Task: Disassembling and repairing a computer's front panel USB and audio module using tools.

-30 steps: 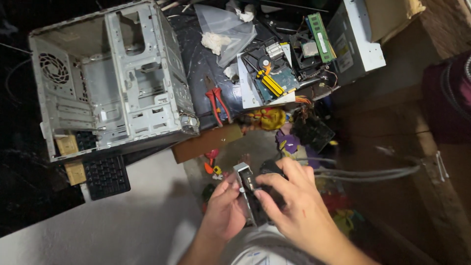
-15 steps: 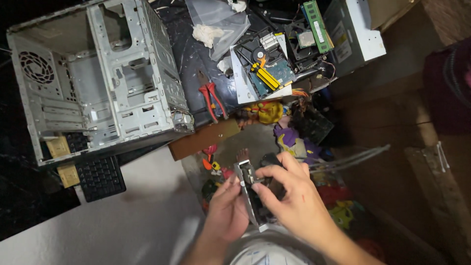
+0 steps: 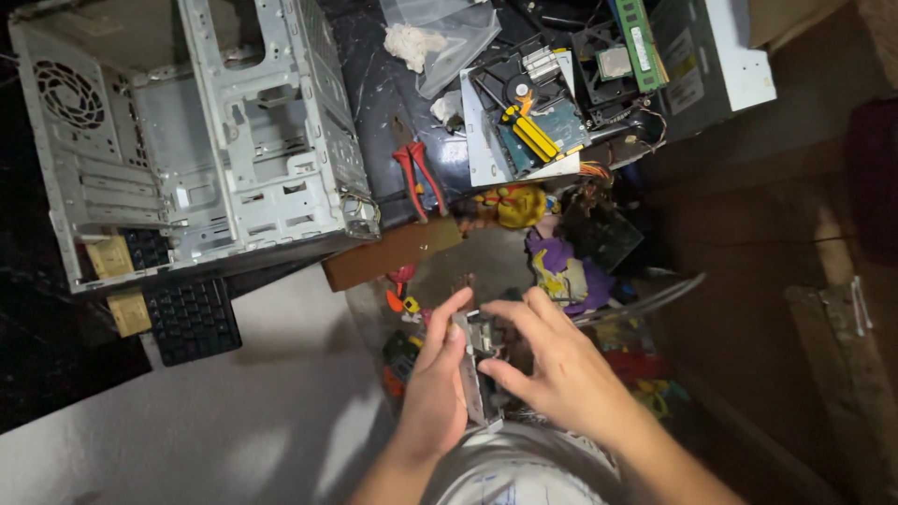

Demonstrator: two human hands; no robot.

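My left hand (image 3: 435, 388) grips the left side of a small grey metal computer part (image 3: 474, 360), held upright over my lap. On its right side rests my right hand (image 3: 561, 369), thumb and fingers pinching the part's dark top. Both hands hover above a clear bin of colourful toys (image 3: 561, 271). An empty grey computer case (image 3: 201, 140) lies on its side at the upper left.
Red-handled pliers (image 3: 418, 176) lie on the dark table beside the case. A yellow-handled screwdriver (image 3: 528, 131) rests on a hard drive, near a green memory stick (image 3: 638, 42) and a fan. A black keyboard (image 3: 192, 318) sits below the case. A brown board (image 3: 393, 252) leans at the table edge.
The view has shifted, so the case and table sit higher and further left. My hands stay on the metal part, my right fingers now spread more over its top.
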